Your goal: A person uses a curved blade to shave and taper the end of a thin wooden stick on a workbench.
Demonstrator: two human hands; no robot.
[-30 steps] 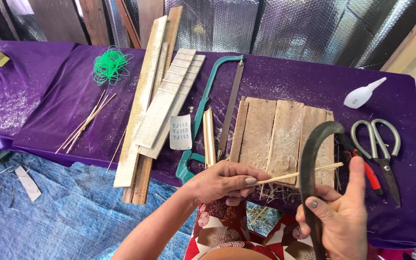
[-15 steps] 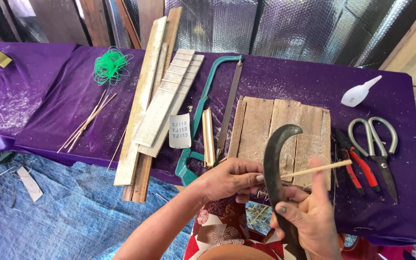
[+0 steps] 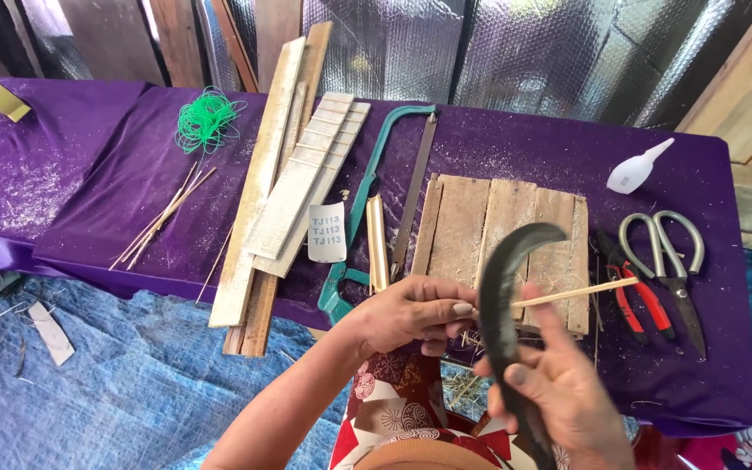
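Item: thin bamboo stick (image 3: 580,293), light, stiff, likely brittle, pinched near its end by my left hand (image 3: 415,313); curved knife (image 3: 502,296), heavier, right hand (image 3: 559,392) fingers wrapped round its handle.

Both arms are bare with no sleeves, the left hand (image 3: 415,315) and right hand (image 3: 559,392) wear no gloves, and a red-and-white patterned garment (image 3: 393,409) covers the lap.

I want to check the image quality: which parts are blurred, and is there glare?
Head view: the right hand and its dark curved blade show motion blur; the left hand pinching the thin bamboo stick is sharper; soft glare on the silver foil wall.
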